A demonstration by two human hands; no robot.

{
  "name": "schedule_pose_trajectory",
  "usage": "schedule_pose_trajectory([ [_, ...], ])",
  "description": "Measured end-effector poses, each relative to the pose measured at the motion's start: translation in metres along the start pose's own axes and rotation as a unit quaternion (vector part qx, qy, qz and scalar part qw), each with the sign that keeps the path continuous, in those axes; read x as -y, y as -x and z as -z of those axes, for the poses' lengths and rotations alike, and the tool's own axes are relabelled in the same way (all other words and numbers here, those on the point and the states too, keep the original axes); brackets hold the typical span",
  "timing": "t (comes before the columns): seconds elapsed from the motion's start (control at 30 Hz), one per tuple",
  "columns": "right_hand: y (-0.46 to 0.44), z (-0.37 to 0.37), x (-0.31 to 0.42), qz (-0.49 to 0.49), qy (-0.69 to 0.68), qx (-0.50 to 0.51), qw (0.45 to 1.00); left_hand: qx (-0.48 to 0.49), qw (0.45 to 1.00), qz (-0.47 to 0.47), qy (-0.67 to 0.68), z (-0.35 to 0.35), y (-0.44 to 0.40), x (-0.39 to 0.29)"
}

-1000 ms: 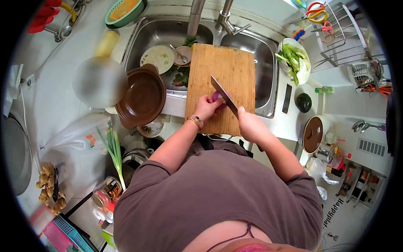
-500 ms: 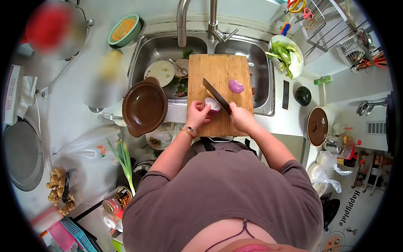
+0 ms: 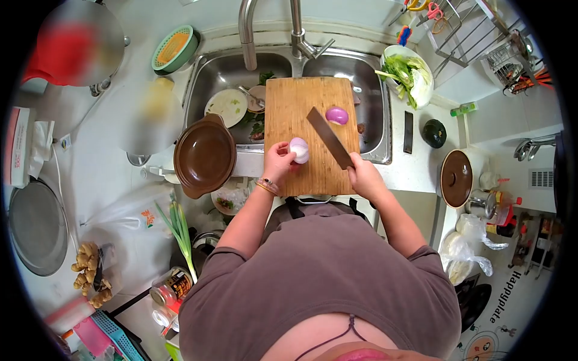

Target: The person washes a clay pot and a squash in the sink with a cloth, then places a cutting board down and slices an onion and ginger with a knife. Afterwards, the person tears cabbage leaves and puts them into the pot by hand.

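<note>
My left hand [image 3: 281,163] pinches a pale purple-white onion half [image 3: 298,150] over the left part of the wooden cutting board [image 3: 289,102]. In my right hand [image 3: 365,178] is the handle of a cleaver-like kitchen knife [image 3: 330,138]. Its broad dark blade slants up and left across the board, apart from the held onion. A second purple onion half [image 3: 337,116] lies on the board's upper right, just beyond the blade. The board bridges the front of the double sink [image 3: 280,63].
Left of the board stands a brown clay pot [image 3: 205,156]; its lid [image 3: 456,178] is on the right counter. A bowl of leafy greens [image 3: 408,78] sits right of the sink, near a dark green squash [image 3: 434,133]. Dishes [image 3: 227,107] lie in the left basin. The faucet [image 3: 247,36] rises behind.
My right hand has drawn the knife to the right, away from the held onion half. My left hand has tipped that half so more of its layered side shows.
</note>
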State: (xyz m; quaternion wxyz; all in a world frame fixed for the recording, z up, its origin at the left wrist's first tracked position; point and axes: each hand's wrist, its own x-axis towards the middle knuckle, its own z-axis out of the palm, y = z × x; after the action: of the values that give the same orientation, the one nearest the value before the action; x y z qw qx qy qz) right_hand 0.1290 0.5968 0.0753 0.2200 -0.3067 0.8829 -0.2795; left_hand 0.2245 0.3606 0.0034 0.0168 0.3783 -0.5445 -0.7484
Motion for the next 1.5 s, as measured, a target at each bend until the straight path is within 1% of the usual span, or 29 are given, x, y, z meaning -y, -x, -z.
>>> schedule_pose_trajectory([
  [0.03, 0.002, 0.001, -0.006, -0.007, -0.008, -0.013, 1.0, 0.002, 1.0, 0.007, 0.009, 0.0, 0.001, -0.005],
  [0.13, 0.008, 0.005, -0.017, -0.052, -0.046, 0.015, 0.997, 0.082, 0.991, 0.041, 0.098, 0.008, 0.001, -0.018],
  [0.17, 0.011, 0.004, -0.022, -0.053, -0.059, 0.013, 0.997, 0.093, 0.986, 0.061, 0.124, 0.01, 0.003, -0.021],
  [0.27, 0.016, -0.001, -0.029, -0.031, -0.028, 0.002, 0.999, 0.159, 0.969, 0.055, 0.179, 0.016, 0.001, -0.024],
  [0.3, 0.016, -0.002, -0.027, -0.045, -0.035, 0.006, 0.998, 0.156, 0.968, 0.057, 0.187, 0.016, 0.001, -0.025],
  [0.4, 0.016, -0.007, -0.03, -0.005, -0.04, -0.004, 0.999, 0.157, 0.963, 0.066, 0.211, 0.013, -0.004, -0.033],
  [0.47, 0.016, -0.009, -0.03, -0.01, -0.005, 0.0, 1.0, 0.151, 0.957, 0.082, 0.234, 0.014, -0.005, -0.04],
  [0.53, 0.015, -0.003, -0.023, -0.043, 0.004, 0.028, 0.999, 0.177, 0.95, 0.079, 0.244, 0.014, -0.012, -0.04],
  [0.57, 0.015, -0.005, -0.027, -0.034, -0.006, 0.012, 0.999, 0.19, 0.948, 0.072, 0.247, 0.012, -0.015, -0.04],
  [0.6, 0.014, -0.008, -0.031, -0.014, -0.018, 0.002, 1.0, 0.192, 0.947, 0.059, 0.25, 0.016, -0.017, -0.04],
  [0.63, 0.013, -0.008, -0.034, -0.021, -0.021, 0.025, 0.999, 0.176, 0.958, 0.044, 0.222, 0.016, -0.022, -0.036],
  [0.67, 0.013, -0.006, -0.029, -0.011, -0.017, 0.025, 0.999, 0.142, 0.968, 0.043, 0.201, 0.013, -0.016, -0.038],
  [0.7, 0.012, -0.011, -0.035, -0.01, -0.02, 0.026, 0.999, 0.158, 0.964, 0.046, 0.207, 0.014, -0.023, -0.032],
  [0.73, 0.013, -0.01, -0.029, 0.005, -0.022, 0.012, 1.0, 0.141, 0.964, 0.056, 0.219, 0.013, -0.021, -0.031],
  [0.77, 0.01, -0.011, -0.032, -0.032, -0.008, 0.047, 0.998, 0.132, 0.964, 0.067, 0.22, 0.011, -0.02, -0.032],
  [0.8, 0.01, -0.011, -0.031, -0.037, 0.016, 0.061, 0.997, 0.118, 0.966, 0.074, 0.217, 0.01, -0.018, -0.033],
  [0.87, 0.009, -0.011, -0.033, -0.043, 0.001, 0.069, 0.997, 0.119, 0.97, 0.071, 0.2, 0.01, -0.012, -0.04],
  [0.93, 0.009, -0.006, -0.029, -0.015, 0.009, 0.06, 0.998, 0.103, 0.976, 0.042, 0.187, 0.015, -0.005, -0.055],
  [0.97, 0.009, -0.007, -0.033, -0.034, 0.001, 0.071, 0.997, 0.099, 0.978, 0.03, 0.179, 0.019, -0.001, -0.063],
  [1.07, 0.012, 0.0, -0.019, -0.034, -0.009, 0.071, 0.997, 0.089, 0.978, -0.043, 0.184, 0.058, -0.005, -0.106],
  [1.1, 0.014, -0.001, -0.02, -0.001, -0.001, 0.044, 0.999, 0.072, 0.974, -0.056, 0.209, 0.079, -0.015, -0.12],
  [1.13, 0.014, -0.001, -0.018, -0.014, 0.005, 0.048, 0.999, 0.056, 0.968, -0.069, 0.233, 0.1, -0.026, -0.137],
  [1.2, 0.015, -0.001, -0.012, -0.046, 0.014, 0.051, 0.998, -0.045, 0.958, -0.128, 0.252, 0.136, -0.047, -0.182],
  [1.27, 0.015, -0.01, -0.014, -0.056, -0.004, 0.028, 0.998, -0.1, 0.947, -0.152, 0.267, 0.189, -0.097, -0.219],
  [1.33, 0.017, -0.011, -0.005, -0.071, -0.011, -0.001, 0.997, -0.131, 0.938, -0.174, 0.271, 0.244, -0.151, -0.251],
  [1.4, 0.021, -0.015, 0.001, -0.117, 0.013, 0.002, 0.993, -0.249, 0.925, -0.154, 0.243, 0.285, -0.198, -0.279],
  [1.47, 0.023, -0.021, 0.007, -0.146, 0.028, -0.009, 0.989, -0.347, 0.903, -0.153, 0.203, 0.3, -0.22, -0.304],
  [1.5, 0.024, -0.026, 0.01, -0.152, 0.033, -0.02, 0.988, -0.384, 0.895, -0.178, 0.143, 0.304, -0.231, -0.314],
])
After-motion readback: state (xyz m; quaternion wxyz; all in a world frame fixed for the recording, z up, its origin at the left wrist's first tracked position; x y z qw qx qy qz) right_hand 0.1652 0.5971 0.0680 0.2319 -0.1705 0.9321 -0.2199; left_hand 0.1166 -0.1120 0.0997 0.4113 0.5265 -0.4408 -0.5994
